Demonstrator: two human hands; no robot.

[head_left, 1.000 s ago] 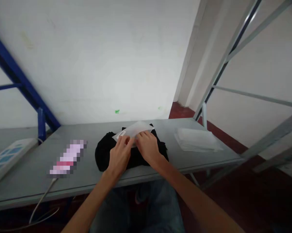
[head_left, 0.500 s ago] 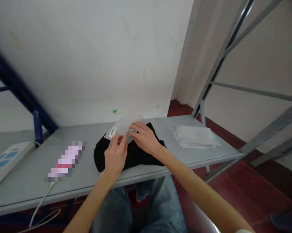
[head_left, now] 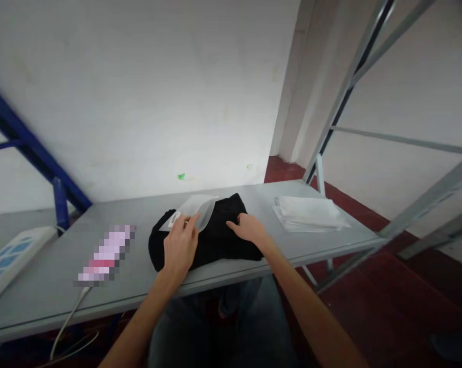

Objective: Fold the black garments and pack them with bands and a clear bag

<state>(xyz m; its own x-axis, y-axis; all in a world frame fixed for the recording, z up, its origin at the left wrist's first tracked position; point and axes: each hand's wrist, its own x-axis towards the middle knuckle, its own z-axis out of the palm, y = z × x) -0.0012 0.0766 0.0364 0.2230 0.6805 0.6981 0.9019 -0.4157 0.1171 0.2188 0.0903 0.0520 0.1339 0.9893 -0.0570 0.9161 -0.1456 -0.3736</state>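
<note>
A folded black cloth item point(head_left: 226, 237) lies on the grey table in front of me; its exact kind does not show. On its left part rests a clear plastic bag point(head_left: 198, 204) with a small white barcode label point(head_left: 174, 219). My left hand point(head_left: 181, 243) is closed on the near edge of this bag, fingers and thumb together. At the right side of the black cloth, my right hand point(head_left: 249, 229) is over the fabric, thumb and forefinger apart. Nothing shows between them, and the other fingers are curled out of sight.
Flat white plastic bags point(head_left: 309, 214) lie stacked at the table's right. To the left are a blurred-out pink phone-like object point(head_left: 108, 253) with a white cable point(head_left: 71, 317) and a white-and-blue box point(head_left: 16, 255). Metal frames point(head_left: 342, 102) and a wall bound the table point(head_left: 138, 301).
My right hand has let go of the plastic bag and moved right and down to the black cloth. The bag's upper part has dropped lower, while my left hand stays at its edge.
</note>
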